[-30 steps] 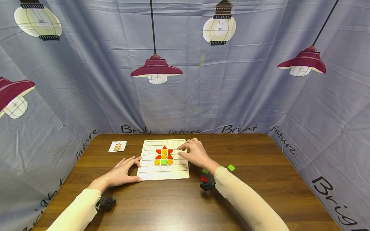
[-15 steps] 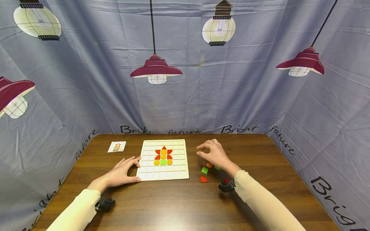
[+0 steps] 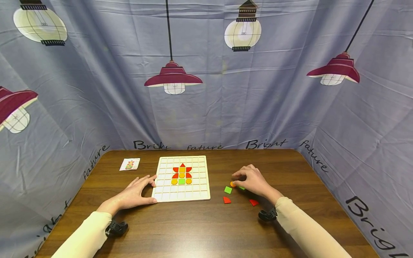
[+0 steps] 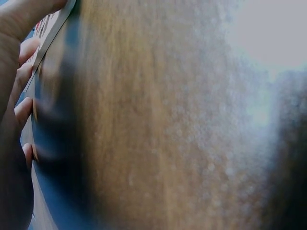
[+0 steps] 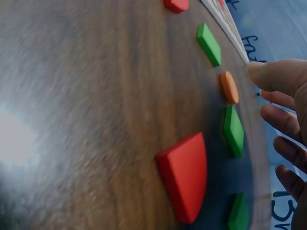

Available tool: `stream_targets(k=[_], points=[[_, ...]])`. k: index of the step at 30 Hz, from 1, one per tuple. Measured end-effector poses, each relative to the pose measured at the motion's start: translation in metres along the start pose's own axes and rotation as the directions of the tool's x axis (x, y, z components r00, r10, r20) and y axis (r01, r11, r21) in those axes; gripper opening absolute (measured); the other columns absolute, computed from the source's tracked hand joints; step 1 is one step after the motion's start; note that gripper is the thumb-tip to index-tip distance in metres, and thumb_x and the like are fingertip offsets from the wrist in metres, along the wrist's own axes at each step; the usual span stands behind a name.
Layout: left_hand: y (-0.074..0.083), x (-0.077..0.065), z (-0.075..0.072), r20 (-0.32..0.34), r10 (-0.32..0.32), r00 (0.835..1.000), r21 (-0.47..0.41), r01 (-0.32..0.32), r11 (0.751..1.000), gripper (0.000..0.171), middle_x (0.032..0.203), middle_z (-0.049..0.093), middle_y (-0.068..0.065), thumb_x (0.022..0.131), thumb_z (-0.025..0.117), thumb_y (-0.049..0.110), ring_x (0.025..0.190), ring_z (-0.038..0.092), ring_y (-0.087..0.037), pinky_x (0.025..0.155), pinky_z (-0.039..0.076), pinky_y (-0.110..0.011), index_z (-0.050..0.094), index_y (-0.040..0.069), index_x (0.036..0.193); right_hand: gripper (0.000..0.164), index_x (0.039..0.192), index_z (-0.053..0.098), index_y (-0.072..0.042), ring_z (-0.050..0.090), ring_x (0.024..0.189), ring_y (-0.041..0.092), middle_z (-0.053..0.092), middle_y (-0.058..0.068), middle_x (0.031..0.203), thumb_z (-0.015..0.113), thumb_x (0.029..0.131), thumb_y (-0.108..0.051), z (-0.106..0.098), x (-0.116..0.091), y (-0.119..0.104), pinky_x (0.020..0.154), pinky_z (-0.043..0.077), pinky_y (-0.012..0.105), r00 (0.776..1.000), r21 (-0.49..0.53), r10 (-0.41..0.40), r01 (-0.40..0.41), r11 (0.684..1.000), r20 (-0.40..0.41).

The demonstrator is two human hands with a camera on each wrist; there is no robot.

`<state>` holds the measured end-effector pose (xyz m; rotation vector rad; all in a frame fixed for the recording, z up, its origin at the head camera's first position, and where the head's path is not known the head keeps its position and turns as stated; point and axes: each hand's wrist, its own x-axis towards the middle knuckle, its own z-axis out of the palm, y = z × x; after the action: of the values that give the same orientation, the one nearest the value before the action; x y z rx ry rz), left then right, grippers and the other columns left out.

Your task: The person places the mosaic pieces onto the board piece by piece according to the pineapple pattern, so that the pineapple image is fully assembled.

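Note:
My left hand (image 3: 131, 194) lies at the left side of a pale gridded board (image 3: 198, 190). Its thumb touches the front left corner, and its fingertips (image 4: 29, 48) meet the left edge. On the board, red, yellow-orange and green pieces form a figure around a green square (image 3: 182, 181). To the right, my right hand (image 3: 253, 181) hovers over loose pieces with nothing in its fingers. Thumb and fingers are apart, close to an orange disc (image 5: 229, 87). Green squares (image 5: 209, 44) lie on both sides of that disc, partly hidden by the hand in the head view.
Two red quarter-circle pieces, one nearer the board (image 3: 227, 200) and one further right (image 3: 254, 202), lie on the brown wooden table (image 3: 180, 229). A small card (image 3: 129, 164) with a printed pineapple-like pattern lies back left. Curtains (image 3: 206, 118) enclose the table.
My right hand has moved right and down from the board's right edge to the loose pieces, uncovering two red pieces and a green square. My left hand stays at the board.

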<state>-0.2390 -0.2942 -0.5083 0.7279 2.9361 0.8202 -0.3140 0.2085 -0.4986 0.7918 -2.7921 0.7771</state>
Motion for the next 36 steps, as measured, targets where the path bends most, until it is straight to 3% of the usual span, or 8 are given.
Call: stream_targets(k=[13, 29, 36], points=[[0.001, 0.001, 0.000, 0.002, -0.001, 1.000, 0.008, 0.001, 1.000, 0.048, 0.159, 0.042, -0.015, 0.084, 0.079, 0.056, 0.147, 0.032, -0.046, 0.118, 0.012, -0.069, 0.055, 0.022, 0.109, 0.031, 0.108, 0.079, -0.029, 0.052, 0.105, 0.018, 0.066, -0.014, 0.103, 0.085, 0.082, -0.045, 0.009, -0.009, 0.009, 0.093, 0.040, 0.046, 0.999, 0.016, 0.002, -0.003, 1.000, 0.037], [0.000, 0.000, 0.001, -0.004, -0.002, 1.000, 0.006, 0.002, 1.000, 0.049, 0.159, 0.042, -0.014, 0.084, 0.079, 0.056, 0.146, 0.033, -0.046, 0.117, 0.012, -0.070, 0.055, 0.022, 0.110, 0.020, 0.098, 0.078, -0.033, 0.053, 0.102, 0.017, 0.066, -0.017, 0.098, 0.086, 0.082, -0.041, 0.015, -0.008, 0.010, 0.092, 0.039, 0.044, 1.000, 0.039, 0.009, -0.009, 0.999, 0.008], [-0.001, 0.000, 0.001, -0.007, 0.002, 1.000, 0.016, -0.002, 1.000, 0.050, 0.158, 0.043, -0.014, 0.084, 0.079, 0.057, 0.146, 0.034, -0.045, 0.117, 0.013, -0.069, 0.055, 0.022, 0.110, 0.014, 0.094, 0.079, -0.033, 0.051, 0.095, 0.013, 0.066, -0.019, 0.092, 0.085, 0.084, -0.038, 0.016, -0.005, 0.010, 0.085, 0.038, 0.040, 1.000, 0.013, -0.011, 0.011, 1.000, -0.010]])
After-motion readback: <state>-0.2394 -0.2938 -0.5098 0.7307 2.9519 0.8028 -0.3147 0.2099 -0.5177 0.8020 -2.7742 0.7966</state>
